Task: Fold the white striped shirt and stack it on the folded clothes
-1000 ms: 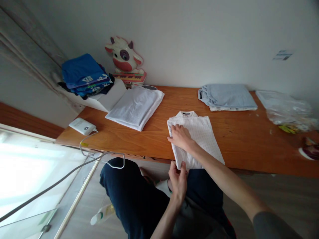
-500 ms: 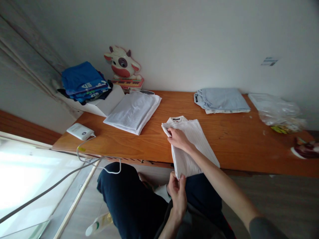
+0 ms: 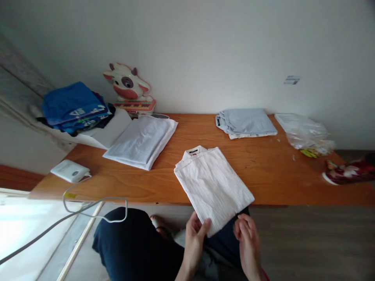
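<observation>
Fingers of the left hand (image 3: pixel 195 233) pinch the near hem of the folded white shirt (image 3: pixel 212 186); the right hand (image 3: pixel 246 233) curls loosely just beside that hem. Beyond the fingertips, the shirt lies over the table (image 3: pixel 278 171) edge.

Hidden and cut-off parts

The white folded shirt (image 3: pixel 211 186) covers the left hand (image 3: pixel 195 234) fingertips; the red object (image 3: pixel 350 171) runs off the right edge, blurred; the wall sticker (image 3: pixel 291 80) print is too small to read.
</observation>
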The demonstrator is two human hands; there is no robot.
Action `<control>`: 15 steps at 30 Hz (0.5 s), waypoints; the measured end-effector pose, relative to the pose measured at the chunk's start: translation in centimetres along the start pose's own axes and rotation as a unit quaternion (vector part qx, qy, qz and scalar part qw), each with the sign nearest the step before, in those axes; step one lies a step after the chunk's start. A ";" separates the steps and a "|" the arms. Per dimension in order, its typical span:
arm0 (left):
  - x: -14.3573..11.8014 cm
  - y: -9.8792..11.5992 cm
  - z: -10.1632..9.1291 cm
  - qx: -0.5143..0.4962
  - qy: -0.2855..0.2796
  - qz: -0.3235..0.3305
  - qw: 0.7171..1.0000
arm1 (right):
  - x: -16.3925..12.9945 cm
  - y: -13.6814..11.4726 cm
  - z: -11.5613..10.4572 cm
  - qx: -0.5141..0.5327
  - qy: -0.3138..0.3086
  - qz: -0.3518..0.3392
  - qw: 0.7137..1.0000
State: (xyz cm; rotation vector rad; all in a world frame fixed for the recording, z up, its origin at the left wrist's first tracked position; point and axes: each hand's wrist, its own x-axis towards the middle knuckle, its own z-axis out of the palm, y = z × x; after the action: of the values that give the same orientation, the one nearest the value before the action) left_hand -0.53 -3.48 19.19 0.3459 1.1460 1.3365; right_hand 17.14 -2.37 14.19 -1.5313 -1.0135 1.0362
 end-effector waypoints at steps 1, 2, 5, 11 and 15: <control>-1.1 -1.5 0.4 -0.011 -0.022 -0.021 0.999 | -0.8 1.4 -0.7 0.009 0.013 0.026 1.000; -2.1 -3.1 0.7 -0.022 -0.045 -0.042 0.998 | -1.3 2.4 -1.2 0.011 0.030 0.049 0.998; -3.7 -6.6 0.6 -0.058 -0.098 -0.099 0.989 | -0.8 2.4 -2.9 -0.005 0.078 0.101 0.992; -1.0 -3.1 -4.2 -0.167 0.088 -0.115 0.975 | 3.8 -4.0 -9.5 -0.104 -0.048 0.072 0.991; -1.6 -0.9 -4.4 -0.135 0.084 -0.114 0.981 | 6.7 -7.6 -14.8 -0.124 -0.075 0.090 0.985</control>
State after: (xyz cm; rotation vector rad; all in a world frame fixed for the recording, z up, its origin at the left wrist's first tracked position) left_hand -3.25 -6.88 17.18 -0.0946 1.0894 1.3142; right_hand 32.38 1.32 22.96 -1.7941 -1.1585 1.2008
